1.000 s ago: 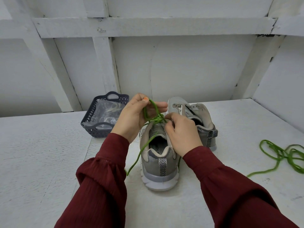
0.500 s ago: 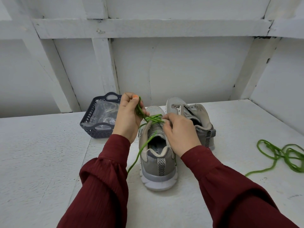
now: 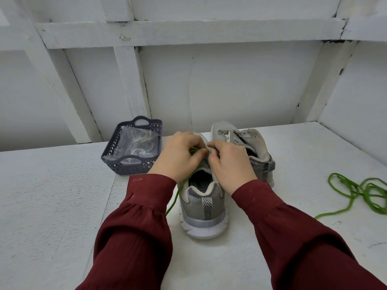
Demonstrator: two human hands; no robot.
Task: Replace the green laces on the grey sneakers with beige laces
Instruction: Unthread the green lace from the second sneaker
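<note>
The nearer grey mesh sneaker [image 3: 203, 216] is standing heel toward the person on the white desk [image 3: 52, 206], and both hands are meeting over its eyelet row. The left hand [image 3: 178, 155] is nearer the thin green lace [image 3: 178, 195]. Its grip is pinching the lace at the eyelets, with the free tail running back and leftward past the wrist. The right hand [image 3: 230, 164] is seemingly pinching the sneaker's upper just beside it, so the lace is probably coming out leftward.

No text, brand, number or sign can be read anywhere. The insole [image 3: 198, 184] of the near grey sneaker [image 3: 203, 208] carries a small dark print, but it is too blurred and partly hidden to make out.
</note>
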